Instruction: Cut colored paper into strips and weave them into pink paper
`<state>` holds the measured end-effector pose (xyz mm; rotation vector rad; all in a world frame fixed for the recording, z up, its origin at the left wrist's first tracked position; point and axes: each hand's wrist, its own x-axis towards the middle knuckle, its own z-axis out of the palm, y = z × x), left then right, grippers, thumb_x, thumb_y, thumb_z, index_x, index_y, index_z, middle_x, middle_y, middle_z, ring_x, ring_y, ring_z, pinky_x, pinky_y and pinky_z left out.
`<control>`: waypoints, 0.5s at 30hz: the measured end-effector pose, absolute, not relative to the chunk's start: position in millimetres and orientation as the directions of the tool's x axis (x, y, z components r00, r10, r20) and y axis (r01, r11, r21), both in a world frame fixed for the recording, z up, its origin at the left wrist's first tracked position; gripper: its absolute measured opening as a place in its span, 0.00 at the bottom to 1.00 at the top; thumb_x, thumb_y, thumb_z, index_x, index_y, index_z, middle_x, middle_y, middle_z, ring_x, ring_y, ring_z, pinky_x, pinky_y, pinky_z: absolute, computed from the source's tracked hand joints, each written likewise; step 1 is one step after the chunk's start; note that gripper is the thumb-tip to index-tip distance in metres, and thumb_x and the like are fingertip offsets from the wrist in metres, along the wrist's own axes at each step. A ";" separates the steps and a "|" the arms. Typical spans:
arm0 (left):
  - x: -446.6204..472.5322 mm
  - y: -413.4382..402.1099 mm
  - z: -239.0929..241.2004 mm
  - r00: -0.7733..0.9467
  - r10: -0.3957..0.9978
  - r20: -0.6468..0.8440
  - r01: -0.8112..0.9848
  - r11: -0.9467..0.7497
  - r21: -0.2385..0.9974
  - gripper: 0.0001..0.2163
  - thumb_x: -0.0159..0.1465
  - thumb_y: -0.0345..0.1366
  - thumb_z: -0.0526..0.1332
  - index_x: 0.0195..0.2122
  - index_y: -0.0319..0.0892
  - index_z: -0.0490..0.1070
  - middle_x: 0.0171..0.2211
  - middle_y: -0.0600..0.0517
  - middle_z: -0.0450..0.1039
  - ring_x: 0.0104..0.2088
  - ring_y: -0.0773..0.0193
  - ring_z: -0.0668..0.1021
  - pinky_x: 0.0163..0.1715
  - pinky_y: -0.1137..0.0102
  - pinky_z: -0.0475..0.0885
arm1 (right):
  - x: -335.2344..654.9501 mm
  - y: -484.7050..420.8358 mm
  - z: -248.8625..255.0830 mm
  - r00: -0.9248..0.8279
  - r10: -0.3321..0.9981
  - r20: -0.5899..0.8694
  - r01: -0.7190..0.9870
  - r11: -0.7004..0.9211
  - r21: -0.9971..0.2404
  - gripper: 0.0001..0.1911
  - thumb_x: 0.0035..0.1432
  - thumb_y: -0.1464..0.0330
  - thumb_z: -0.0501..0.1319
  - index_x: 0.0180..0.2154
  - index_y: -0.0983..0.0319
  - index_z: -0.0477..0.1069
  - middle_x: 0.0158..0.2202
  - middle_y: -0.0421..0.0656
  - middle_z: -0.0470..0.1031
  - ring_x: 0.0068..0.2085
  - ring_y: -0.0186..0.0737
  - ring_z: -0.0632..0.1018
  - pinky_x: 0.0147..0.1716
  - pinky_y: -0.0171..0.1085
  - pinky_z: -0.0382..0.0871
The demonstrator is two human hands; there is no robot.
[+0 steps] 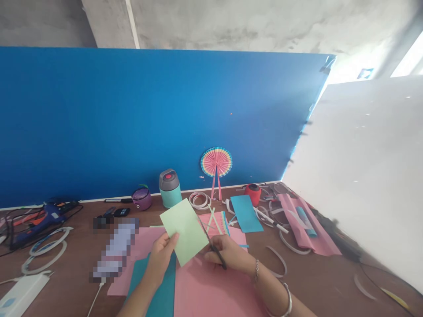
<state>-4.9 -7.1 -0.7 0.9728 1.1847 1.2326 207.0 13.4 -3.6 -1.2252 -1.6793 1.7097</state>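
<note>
A pale green sheet of paper (185, 229) is pinched at its left edge between the thumb and fingers of my left hand (163, 251). My right hand (228, 253) grips a pair of dark-handled scissors (216, 253), with the blades pointing up and left along the sheet's right edge. Beneath both hands lie large pink paper (211, 290) and a teal sheet (165, 286). Just past the scissors, thin green strips (211, 222) rest on a pink folded piece with blue and yellow edging (224, 220).
A round pleated paper fan (216, 163) leans against the blue partition (132, 123). Along the back stand a turquoise flask (170, 193), a purple cup (142, 199) and a red round object (253, 195). A blue sheet (246, 213) lies right, a phone (115, 251) and glue gun (44, 220) left.
</note>
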 end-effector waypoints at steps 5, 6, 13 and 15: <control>-4.3 -7.7 1.3 -0.037 0.988 -0.152 -0.163 0.144 0.976 0.21 0.53 0.48 0.64 0.42 0.38 0.75 0.40 0.44 0.79 0.43 0.48 0.77 0.40 0.61 0.72 | 206.3 13.6 -8.4 -0.551 0.795 -0.253 0.211 -0.161 -0.964 0.10 0.45 0.67 0.63 0.31 0.66 0.72 0.24 0.39 0.73 0.24 0.33 0.74 0.21 0.29 0.65; -3.8 -8.0 2.4 -0.033 0.988 -0.151 -0.167 0.143 0.976 0.20 0.53 0.48 0.64 0.41 0.38 0.75 0.40 0.44 0.79 0.43 0.48 0.77 0.40 0.62 0.72 | 205.8 13.5 -9.2 -0.554 0.794 -0.251 0.204 -0.162 -0.965 0.10 0.45 0.67 0.63 0.31 0.65 0.72 0.24 0.38 0.73 0.24 0.33 0.74 0.21 0.29 0.65; -1.3 -9.7 6.1 0.027 0.983 -0.183 -0.177 0.185 0.967 0.20 0.52 0.49 0.65 0.39 0.38 0.76 0.39 0.45 0.79 0.41 0.49 0.78 0.38 0.63 0.73 | 203.9 13.8 -11.9 -0.543 0.810 -0.223 0.181 -0.146 -0.973 0.11 0.42 0.67 0.65 0.30 0.65 0.70 0.24 0.38 0.72 0.23 0.32 0.73 0.21 0.28 0.65; -1.9 -9.3 3.7 0.052 0.983 -0.175 -0.179 0.182 0.967 0.20 0.53 0.48 0.64 0.40 0.38 0.75 0.39 0.45 0.79 0.41 0.50 0.78 0.38 0.63 0.72 | 203.7 14.7 -14.1 -0.537 0.813 -0.226 0.178 -0.152 -0.972 0.10 0.43 0.69 0.64 0.30 0.65 0.70 0.24 0.38 0.72 0.24 0.33 0.74 0.21 0.29 0.66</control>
